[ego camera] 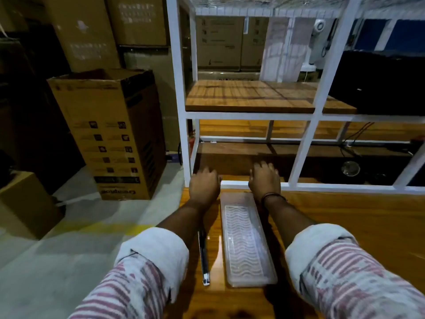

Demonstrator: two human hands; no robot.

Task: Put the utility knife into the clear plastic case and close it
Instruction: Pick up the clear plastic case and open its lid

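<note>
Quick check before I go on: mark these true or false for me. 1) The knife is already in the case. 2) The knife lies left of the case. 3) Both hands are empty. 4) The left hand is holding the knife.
1) False: the knife lies on the table, outside the clear case.
2) True: it lies along the case's left side.
3) True: the left hand and right hand rest near the case's far end, holding nothing.
4) False: the knife lies untouched beside the left forearm.
</note>
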